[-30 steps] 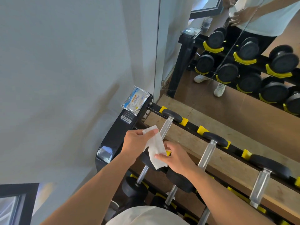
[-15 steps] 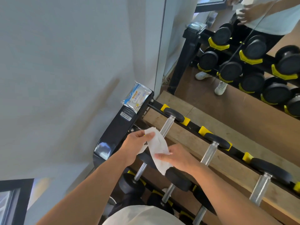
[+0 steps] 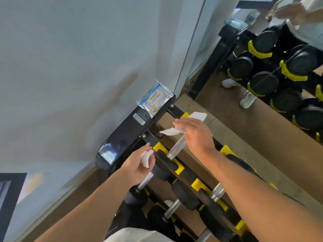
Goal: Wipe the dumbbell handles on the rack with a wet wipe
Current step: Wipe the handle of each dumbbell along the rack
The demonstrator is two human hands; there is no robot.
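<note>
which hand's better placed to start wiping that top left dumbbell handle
Right. The right hand holds the wet wipe directly over the dumbbell handle; the left hand sits lower, clutching a small wad.

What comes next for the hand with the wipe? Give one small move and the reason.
Probably lower the right hand and wrap the wet wipe around the dumbbell handle just below it. The wipe hangs spread over the top of that handle, most of the handle is bare, and the left hand holds only a small white scrap.

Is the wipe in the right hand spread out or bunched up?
Mostly spread. The wipe drapes over the top dumbbell handle beneath the right hand, its ends sticking out flat on both sides.
</note>
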